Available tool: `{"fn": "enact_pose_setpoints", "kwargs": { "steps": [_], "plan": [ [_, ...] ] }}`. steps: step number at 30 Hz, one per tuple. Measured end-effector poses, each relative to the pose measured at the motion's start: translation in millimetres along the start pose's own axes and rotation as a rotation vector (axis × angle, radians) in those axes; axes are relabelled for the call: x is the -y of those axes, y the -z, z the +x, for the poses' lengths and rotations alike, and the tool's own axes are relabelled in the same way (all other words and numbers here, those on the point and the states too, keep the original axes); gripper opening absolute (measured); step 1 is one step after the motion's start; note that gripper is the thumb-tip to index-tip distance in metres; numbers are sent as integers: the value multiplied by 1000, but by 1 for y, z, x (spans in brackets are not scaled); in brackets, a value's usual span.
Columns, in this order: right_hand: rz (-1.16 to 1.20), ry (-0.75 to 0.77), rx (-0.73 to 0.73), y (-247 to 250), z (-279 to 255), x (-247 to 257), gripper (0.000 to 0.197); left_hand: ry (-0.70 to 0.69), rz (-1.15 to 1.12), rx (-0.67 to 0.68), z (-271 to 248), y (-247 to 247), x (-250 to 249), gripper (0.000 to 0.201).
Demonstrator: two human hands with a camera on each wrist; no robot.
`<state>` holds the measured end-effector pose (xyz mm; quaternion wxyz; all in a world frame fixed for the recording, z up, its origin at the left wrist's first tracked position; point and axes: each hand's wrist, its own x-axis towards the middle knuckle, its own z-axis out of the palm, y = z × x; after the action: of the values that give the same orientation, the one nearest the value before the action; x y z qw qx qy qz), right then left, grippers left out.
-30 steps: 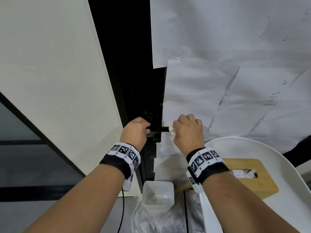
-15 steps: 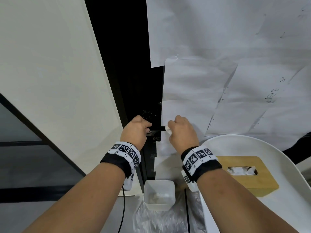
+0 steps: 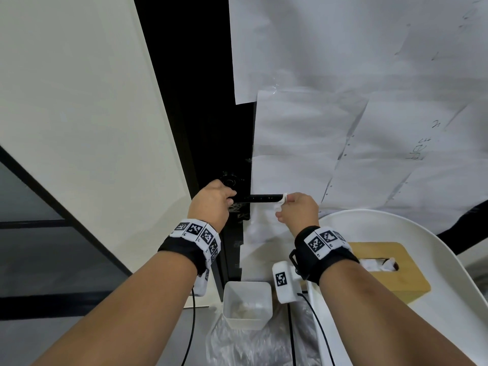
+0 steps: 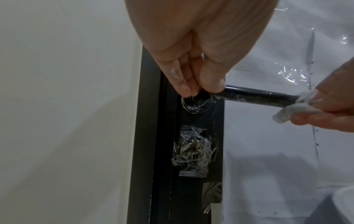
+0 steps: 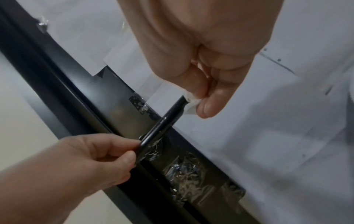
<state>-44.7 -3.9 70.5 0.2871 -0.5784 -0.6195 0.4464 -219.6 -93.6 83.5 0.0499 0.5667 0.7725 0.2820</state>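
Note:
A black lever door handle (image 3: 264, 198) (image 4: 254, 97) (image 5: 162, 124) sticks out to the right from a black door frame (image 3: 206, 122). My left hand (image 3: 211, 202) (image 4: 193, 81) (image 5: 99, 157) pinches the handle at its base by the round rose (image 4: 195, 106). My right hand (image 3: 298, 211) (image 5: 206, 84) pinches a small white wipe (image 3: 282, 200) (image 4: 293, 109) (image 5: 191, 104) round the handle's free end. White smears show on the handle's underside in the left wrist view.
White paper sheets (image 3: 356, 114) cover the door panel. Crumpled clear tape (image 4: 193, 150) covers the lock below the handle. Below stand a small white bin (image 3: 247, 303) holding used wipes, a clear plastic bag (image 3: 250, 347), and a white chair (image 3: 422, 260) bearing a wooden tissue box (image 3: 390, 270).
My right hand has slid the wipe along the handle from near its base out to the right end, baring the black bar. The left hand stays at the base.

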Motion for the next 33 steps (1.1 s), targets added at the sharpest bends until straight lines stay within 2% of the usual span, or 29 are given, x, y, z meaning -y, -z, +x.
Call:
{"fn": "enact_pose_setpoints", "kwargs": {
  "steps": [7,9,12,14,16,18,21,23,25,27,30,33],
  "plan": [
    [548,-244,95,-8,-15,15,22,7,-9,0,0,-2,0,24],
    [642,-302,189,-11,-19,20,17,-5,4,-5,0,-2,1,24],
    [657,-337,357,-23,-31,25,9,-24,14,-29,-1,-2,2,24],
    [568,-285,386,-27,-35,29,9,-28,13,-29,-1,-1,2,24],
    [383,-162,334,-26,-38,33,13,-31,17,-21,-1,0,2,24],
    [86,76,195,-18,-36,37,18,-33,21,-12,0,-1,1,24],
    [-341,467,-22,-6,-35,43,15,-19,18,1,-1,-1,1,25],
    [-579,618,-124,-1,-35,46,13,-13,19,-2,-1,-2,1,25],
    [-776,680,-117,-2,-34,43,14,-12,21,-10,-2,-3,1,26],
    [-890,701,-48,-9,-35,36,16,-9,22,-14,-2,-3,1,26],
    [-941,765,-22,-24,-35,32,7,-16,27,-28,-4,-3,0,26],
    [-951,818,-29,-33,-35,37,9,-27,36,-53,-5,-4,-1,28]
  ]
}}
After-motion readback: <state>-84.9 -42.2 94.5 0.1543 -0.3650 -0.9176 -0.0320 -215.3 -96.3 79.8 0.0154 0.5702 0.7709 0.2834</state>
